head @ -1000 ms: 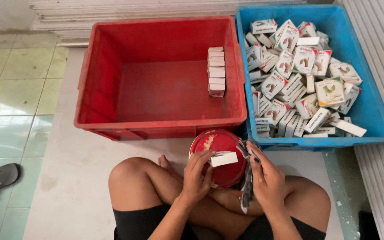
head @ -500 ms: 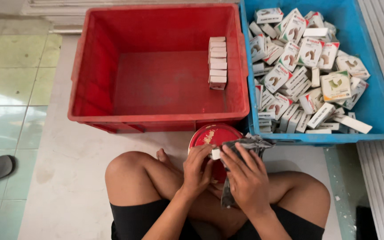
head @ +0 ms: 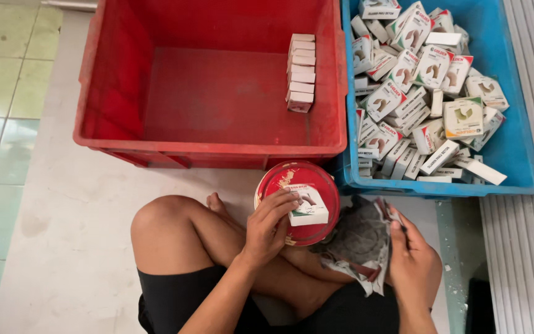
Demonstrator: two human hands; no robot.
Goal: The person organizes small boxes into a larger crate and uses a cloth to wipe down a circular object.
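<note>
At the far left lies the tiled floor (head: 7, 93), then the red crate (head: 208, 151), bare but for one neat stack of small white cartons (head: 301, 73) standing against its right wall. Just in front of it the left hand (head: 267, 226) pinches a small white carton (head: 309, 207) between thumb and fingertips, holding it over the round red tin (head: 292, 179) that rests by the person's crossed legs. For this step the carton is best kept flat and square on the lid, the grip light enough not to crush its corners. Further right, the right hand (head: 412, 263) closes its grip on a crumpled grey rag (head: 356, 244), fingers folded round the cloth. Beyond it the blue crate (head: 514, 161) holds a loose heap of similar cartons (head: 424, 93), lying at all angles. The red crate's near wall stands between the hands and the stack, so a carton would have to clear it.
</note>
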